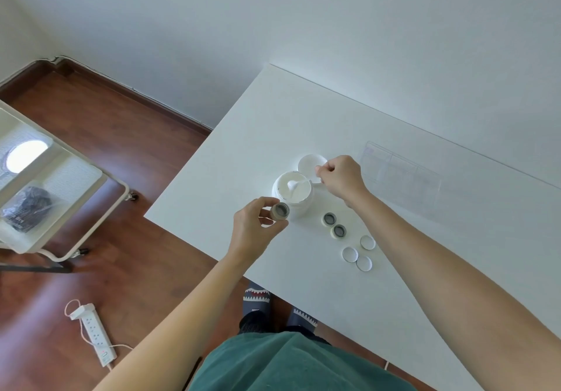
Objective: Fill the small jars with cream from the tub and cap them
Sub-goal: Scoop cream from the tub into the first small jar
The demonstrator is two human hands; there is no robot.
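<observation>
A white tub of cream (293,194) stands open on the white table (425,239). My right hand (341,176) pinches a small white spoon (296,184) whose bowl sits in the cream. My left hand (256,225) holds a small open jar (280,211) tilted beside the tub's near side. Two more open small jars (330,219) (339,231) stand to the right of the tub. Three white caps (367,242) (350,254) (364,263) lie loose nearer to me. The tub's lid (309,163) lies behind the tub, partly hidden by my right hand.
A clear plastic tray (400,175) lies on the table at the right rear. The table's left edge drops to a wooden floor with a power strip (95,334). A white trolley (45,196) stands at the far left.
</observation>
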